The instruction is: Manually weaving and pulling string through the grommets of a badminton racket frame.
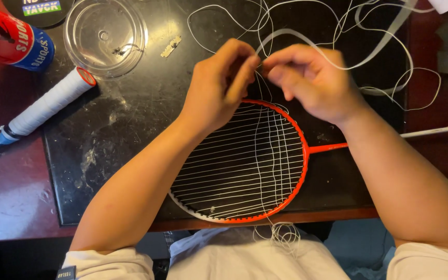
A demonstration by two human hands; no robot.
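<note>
1. The left hand [223, 83] is closed, with its fingers pinched together on the thin white string [338, 65].
2. The right hand [312, 80] is closed too, pinching the same string right next to the left hand.
3. Both hands meet just above the far rim of the orange racket [305, 155].
4. The racket lies flat on the black mat [130, 135] on the desk [11, 207], close to the person's body.
5. White strings run across the racket head. Some hang loose.
6. More loose string lies in loops on the mat behind the hands, and a small bunch hangs off the near edge of the desk.
7. A clear round lid [105, 35] sits on the mat, far to the left.
8. A white racket handle [47, 103] lies just below the lid.
9. A red and blue tube [11, 39] lies in the far left corner.
</note>
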